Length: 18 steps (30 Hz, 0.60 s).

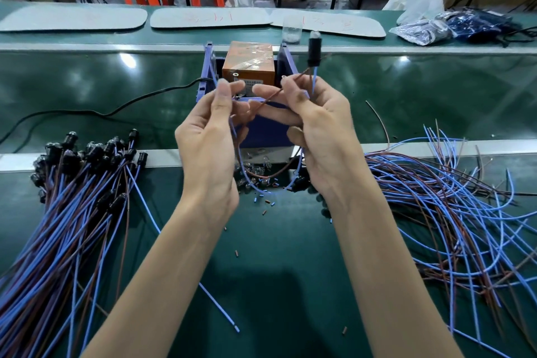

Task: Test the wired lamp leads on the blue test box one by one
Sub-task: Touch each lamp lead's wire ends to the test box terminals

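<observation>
1. Right hand (322,131): thumb and forefinger pinch the brown and blue wires of one lamp lead (313,49) just under its black socket. The socket stands upright above the hand.
2. Left hand (209,139): fingers curled, thumb and forefinger tips together on what looks like the same lead's free ends. Can't confirm the contact.
3. The lead's wires sag in a loop below both hands, in front of the blue box (263,132).
4. The blue box sits between the hands, behind them, across the near metal rail (72,160). An orange block (248,62) is on top, between raised side walls.
5. Black cable (125,106) runs out left from the box over the green belt (276,256).
6. Left of the arms: a pile of socketed leads (81,183), its sockets up against the near rail.
7. Right of the arms: a loose wire pile (453,203), some strands crossing the rail.
8. Open belt between the forearms, with only scattered insulation bits (268,205).
9. Clear cup (291,30) stands past the far rail (436,49).
</observation>
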Tool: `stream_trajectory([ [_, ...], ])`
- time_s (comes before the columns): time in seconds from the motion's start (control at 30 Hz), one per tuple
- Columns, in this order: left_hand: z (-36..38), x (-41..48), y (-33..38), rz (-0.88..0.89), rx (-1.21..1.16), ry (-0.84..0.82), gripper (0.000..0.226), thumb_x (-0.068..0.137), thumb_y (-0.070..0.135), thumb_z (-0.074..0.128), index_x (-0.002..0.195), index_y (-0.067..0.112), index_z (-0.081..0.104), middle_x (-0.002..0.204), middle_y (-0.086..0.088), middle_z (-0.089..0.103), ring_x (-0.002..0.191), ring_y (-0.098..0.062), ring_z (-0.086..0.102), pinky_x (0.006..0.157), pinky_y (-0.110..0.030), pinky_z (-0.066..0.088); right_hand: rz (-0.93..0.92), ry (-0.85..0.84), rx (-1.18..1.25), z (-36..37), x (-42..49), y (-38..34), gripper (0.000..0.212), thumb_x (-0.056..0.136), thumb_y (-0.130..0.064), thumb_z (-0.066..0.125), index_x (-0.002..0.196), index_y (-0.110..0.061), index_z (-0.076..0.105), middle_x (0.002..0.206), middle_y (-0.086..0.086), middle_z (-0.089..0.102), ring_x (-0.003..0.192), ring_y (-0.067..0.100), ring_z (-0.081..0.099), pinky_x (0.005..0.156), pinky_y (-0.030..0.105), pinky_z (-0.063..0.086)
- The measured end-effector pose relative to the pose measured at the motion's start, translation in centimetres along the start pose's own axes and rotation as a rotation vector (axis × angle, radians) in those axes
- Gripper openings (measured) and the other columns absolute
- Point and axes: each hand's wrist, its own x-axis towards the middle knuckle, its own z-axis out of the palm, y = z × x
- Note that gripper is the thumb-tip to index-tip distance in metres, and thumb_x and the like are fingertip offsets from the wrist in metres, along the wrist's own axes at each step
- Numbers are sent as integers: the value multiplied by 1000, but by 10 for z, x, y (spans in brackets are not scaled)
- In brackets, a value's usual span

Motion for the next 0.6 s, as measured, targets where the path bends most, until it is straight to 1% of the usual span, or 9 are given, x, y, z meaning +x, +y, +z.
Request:
stream_trajectory([
  [0.07, -3, 2, 1, 2, -11, 41, 24, 99, 31, 51, 86, 25, 70, 55, 11, 56, 56, -5, 59, 54, -15, 46, -16, 32, 23, -1, 1, 0, 16, 102, -14, 46, 86, -17, 45, 77, 1, 74, 68, 13, 73, 35, 9, 29],
  [0.13, -5, 4, 0, 0, -8, 70, 23, 99, 32, 51, 90, 23, 71, 52, 9, 47, 45, -5, 49, 50, -16, 43, -41, 88, 1, -3, 3, 0, 13, 101, -15, 47, 88, -17, 47, 67, -2, 71, 57, 9, 69, 34, 10, 28],
  [0.2, -6, 7, -1, -9, 1, 91, 22, 99, 31, 52, 93, 23, 71, 52, 9, 40, 42, -5, 38, 46, -15, 37, -64, 146, -38, -6, 5, 2, 8, 100, -15, 51, 92, -17, 51, 60, -6, 67, 49, 4, 62, 35, 11, 27],
  [0.27, -6, 8, -2, -25, 8, 106, 21, 100, 24, 50, 95, 23, 70, 54, 8, 41, 43, -6, 35, 45, -14, 35, -85, 184, -36, -8, 8, 4, 6, 98, -12, 53, 94, -17, 53, 57, -6, 64, 46, 2, 54, 37, 12, 28],
  [0.37, -6, 10, -4, -19, 61, 105, 31, 96, 7, 43, 106, 20, 69, 74, 0, 63, 42, -5, 42, 47, -14, 40, -110, 248, 0, -10, 10, 6, 11, 97, -8, 54, 89, -16, 56, 56, -6, 64, 44, 3, 47, 41, 11, 33],
  [0.4, -6, 11, -6, 2, 104, 98, 35, 96, 5, 40, 115, 18, 67, 74, 3, 63, 42, -4, 45, 48, -14, 41, -112, 272, -2, -11, 11, 6, 12, 97, -7, 54, 88, -15, 58, 57, -5, 65, 45, 3, 47, 42, 11, 34],
  [0.47, -7, 13, -10, 65, 187, 77, 38, 99, 4, 38, 129, 14, 59, 65, 12, 58, 43, -3, 51, 49, -14, 43, -104, 315, -2, -14, 13, 7, 15, 96, -6, 53, 86, -13, 61, 61, -4, 68, 47, 2, 47, 42, 10, 33],
  [0.53, -9, 15, -13, 133, 248, 62, 38, 100, 4, 38, 133, 12, 54, 61, 15, 62, 46, -3, 58, 49, -15, 43, -87, 332, 6, -19, 16, 7, 18, 96, -2, 51, 86, -11, 63, 65, -3, 69, 49, 1, 49, 40, 11, 30],
  [0.6, -12, 16, -15, 177, 281, 62, 31, 100, 4, 40, 128, 13, 51, 64, 14, 66, 51, -7, 64, 49, -16, 45, -68, 313, 16, -23, 18, 7, 21, 95, 3, 48, 88, -9, 63, 68, -1, 71, 51, 0, 52, 39, 11, 29],
])
